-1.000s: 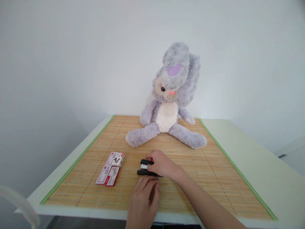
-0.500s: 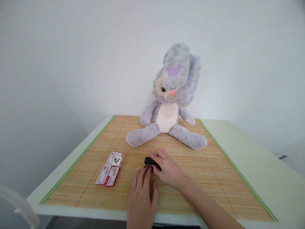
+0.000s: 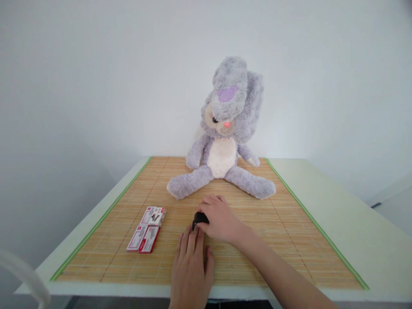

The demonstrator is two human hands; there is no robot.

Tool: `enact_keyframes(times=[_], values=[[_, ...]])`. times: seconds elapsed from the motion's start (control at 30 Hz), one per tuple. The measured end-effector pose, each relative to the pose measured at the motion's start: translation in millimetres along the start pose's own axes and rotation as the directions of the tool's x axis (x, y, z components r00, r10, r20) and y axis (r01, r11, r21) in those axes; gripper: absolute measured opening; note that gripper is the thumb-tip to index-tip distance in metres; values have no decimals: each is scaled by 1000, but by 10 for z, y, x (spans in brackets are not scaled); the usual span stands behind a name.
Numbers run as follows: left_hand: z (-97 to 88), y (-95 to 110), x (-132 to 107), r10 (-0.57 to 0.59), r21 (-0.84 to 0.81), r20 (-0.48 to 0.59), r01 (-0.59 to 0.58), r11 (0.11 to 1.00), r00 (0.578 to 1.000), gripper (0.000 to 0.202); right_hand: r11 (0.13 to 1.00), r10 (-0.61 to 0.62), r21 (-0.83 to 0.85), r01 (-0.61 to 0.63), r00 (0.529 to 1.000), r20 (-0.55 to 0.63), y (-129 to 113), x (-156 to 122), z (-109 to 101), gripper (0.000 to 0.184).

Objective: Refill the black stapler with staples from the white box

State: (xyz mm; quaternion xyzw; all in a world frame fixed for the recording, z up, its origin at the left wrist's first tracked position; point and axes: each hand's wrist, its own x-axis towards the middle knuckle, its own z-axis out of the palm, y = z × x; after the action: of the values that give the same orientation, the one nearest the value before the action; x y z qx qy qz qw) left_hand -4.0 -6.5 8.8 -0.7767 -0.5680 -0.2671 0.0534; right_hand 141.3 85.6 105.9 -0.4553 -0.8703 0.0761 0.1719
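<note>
My right hand (image 3: 220, 218) is wrapped round a small black stapler (image 3: 201, 218) on the bamboo mat, covering most of it. Only the stapler's near-left end shows past the fingers. Just in front of it, my left hand (image 3: 192, 266) lies palm down with its fingers stretched forward and the thumb apart. Its fingertips reach the lower end of the stapler; whether they press on it I cannot tell.
Several small red-and-white boxes (image 3: 149, 238) lie together on the bamboo mat (image 3: 257, 257), left of my hands. A grey plush rabbit (image 3: 222, 159) sits behind them against the wall. The white table (image 3: 341, 206) extends to the right.
My right hand has shifted slightly left and turned the stapler, so less of it shows. My left fingertips stay beside it. The whole view has shifted a little.
</note>
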Motion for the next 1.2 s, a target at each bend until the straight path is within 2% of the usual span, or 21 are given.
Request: enact_keyframes(times=[0.13,0.27,0.4,0.57,0.7,0.87,1.03,1.2], values=[[-38,-33,0,32,57,24,-33,998,999,56,997,38,70,-36,999,-21,119,-99,-382,25],[-77,-58,32,37,56,37,-39,998,999,56,987,102,125,-99,995,-19,335,-348,-764,20],[-75,-74,91,37,30,63,-39,999,997,55,956,221,194,-221,975,21,626,-665,-892,15],[-31,-71,145,44,-15,57,-43,999,997,57,860,342,393,-327,939,33,1017,-1064,-654,23],[-19,-58,166,58,-48,68,-55,997,996,59,758,439,533,-377,898,11,1179,-1291,-378,30],[-41,-62,161,79,-80,76,-72,994,994,62,641,538,670,-374,842,-45,1186,-1378,-167,41],[-41,-98,125,78,-106,122,-65,992,989,60,594,589,713,-372,805,-71,1189,-1416,-56,52],[-21,-177,92,64,-171,128,-41,984,990,47,537,615,778,-326,783,-96,1148,-1553,72,62]])
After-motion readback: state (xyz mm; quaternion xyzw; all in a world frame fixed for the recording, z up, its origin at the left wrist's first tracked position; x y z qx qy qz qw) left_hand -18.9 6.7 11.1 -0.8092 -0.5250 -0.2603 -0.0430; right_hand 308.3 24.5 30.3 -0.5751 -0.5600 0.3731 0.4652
